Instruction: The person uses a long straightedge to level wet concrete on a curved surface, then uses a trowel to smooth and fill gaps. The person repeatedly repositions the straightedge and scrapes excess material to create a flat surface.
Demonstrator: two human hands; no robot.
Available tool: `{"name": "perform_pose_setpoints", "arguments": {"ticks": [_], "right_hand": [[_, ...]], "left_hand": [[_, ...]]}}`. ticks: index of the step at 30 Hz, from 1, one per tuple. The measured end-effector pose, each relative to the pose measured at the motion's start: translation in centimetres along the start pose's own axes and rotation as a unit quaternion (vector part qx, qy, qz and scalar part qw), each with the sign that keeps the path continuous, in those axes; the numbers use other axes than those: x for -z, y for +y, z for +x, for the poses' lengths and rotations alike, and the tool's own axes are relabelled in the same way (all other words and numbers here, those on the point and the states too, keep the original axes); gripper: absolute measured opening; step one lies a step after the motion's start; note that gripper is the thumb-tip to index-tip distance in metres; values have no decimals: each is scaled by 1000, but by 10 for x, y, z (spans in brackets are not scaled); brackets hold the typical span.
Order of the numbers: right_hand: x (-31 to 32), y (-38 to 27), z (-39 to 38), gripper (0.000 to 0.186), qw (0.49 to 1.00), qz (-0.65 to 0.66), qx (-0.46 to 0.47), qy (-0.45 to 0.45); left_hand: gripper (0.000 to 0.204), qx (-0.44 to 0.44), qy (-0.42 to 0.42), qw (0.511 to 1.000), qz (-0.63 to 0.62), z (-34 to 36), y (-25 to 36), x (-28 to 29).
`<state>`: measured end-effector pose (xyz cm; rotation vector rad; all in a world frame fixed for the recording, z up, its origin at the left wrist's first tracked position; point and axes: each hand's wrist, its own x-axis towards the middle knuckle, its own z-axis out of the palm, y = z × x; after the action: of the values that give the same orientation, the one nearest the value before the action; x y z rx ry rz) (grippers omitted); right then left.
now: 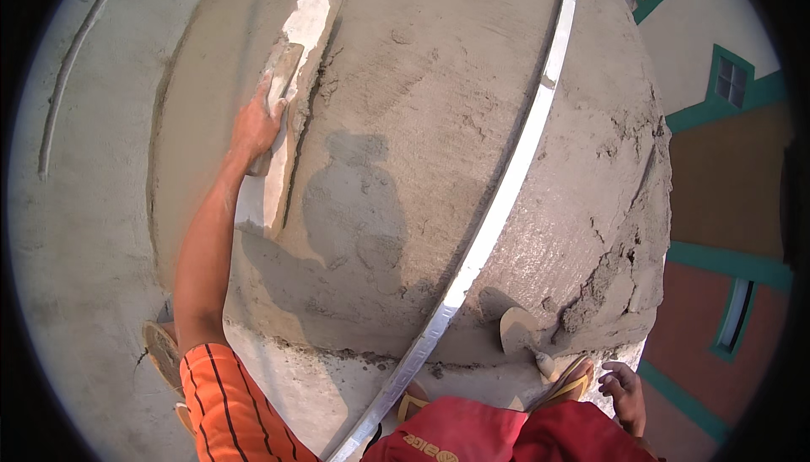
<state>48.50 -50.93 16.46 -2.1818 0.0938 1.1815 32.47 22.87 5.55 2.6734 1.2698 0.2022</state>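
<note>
Stretched out to the upper left, my left hand (257,129) is closed around the handle of a long plastering float (308,23). The float lies on wet grey mortar (439,124), and a ridge of mortar runs along its right edge. Low at the right, beside my sandalled foot, my right hand (626,396) hangs with loosely bent fingers, apart and holding nothing. Nearest to it is a trowel (517,329), its rounded blade on the mortar and its handle toward my foot. A long metal straightedge (506,188) slants across the mortar between my hands.
Rough mortar lumps (591,297) line the right side, close to the slab's edge. Past that edge are walls with green trim and a small window (731,82). Smoother grey concrete (93,251) lies left. A round, worn container (160,352) stands beside my left elbow.
</note>
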Motion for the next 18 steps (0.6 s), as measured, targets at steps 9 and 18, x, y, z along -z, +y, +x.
{"name": "perform_pose_setpoints", "arguments": {"ticks": [9,18], "right_hand": [[0,-1,5,34,999,0,-31,19],[-5,7,-20,34,996,33,-40,70]], "left_hand": [[64,28,-69,997,-15,42,5,-61],[64,115,-115,980,-117,124,-13,-61]]}}
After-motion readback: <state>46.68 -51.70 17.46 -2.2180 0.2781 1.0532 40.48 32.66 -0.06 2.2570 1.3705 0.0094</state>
